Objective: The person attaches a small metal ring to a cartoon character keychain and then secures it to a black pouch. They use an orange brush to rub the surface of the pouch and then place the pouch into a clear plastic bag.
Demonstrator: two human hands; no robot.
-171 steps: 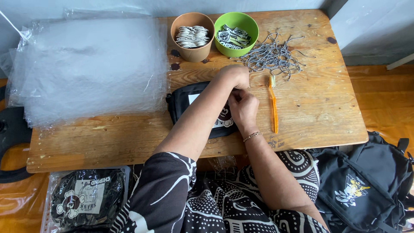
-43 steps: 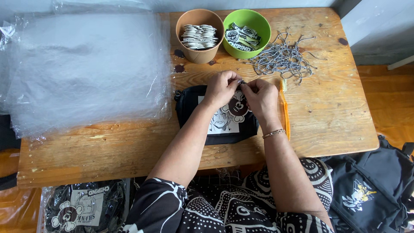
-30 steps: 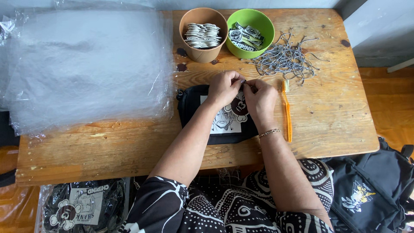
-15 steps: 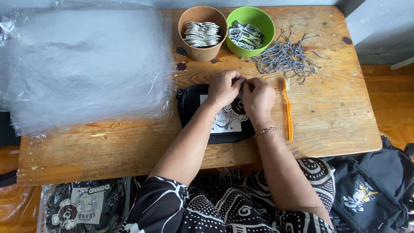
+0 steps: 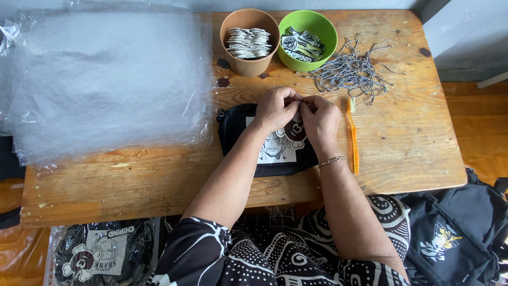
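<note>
My left hand (image 5: 274,108) and right hand (image 5: 319,119) meet fingertip to fingertip over the top edge of a black pouch (image 5: 241,135), which lies flat at the middle of the wooden table (image 5: 423,153). Both hands are curled, pinching something small at that edge; what it is I cannot tell, as my fingers hide it. The pouch shows a white printed patch beneath my wrists. An orange toothbrush (image 5: 353,143) lies just beside my right hand. Beyond it sits a heap of grey cords (image 5: 352,71). A brown cup (image 5: 250,34) and a green bowl (image 5: 308,33) of tags stand side by side at the far edge. Clear bags (image 5: 106,79) are stacked to the left.
</note>
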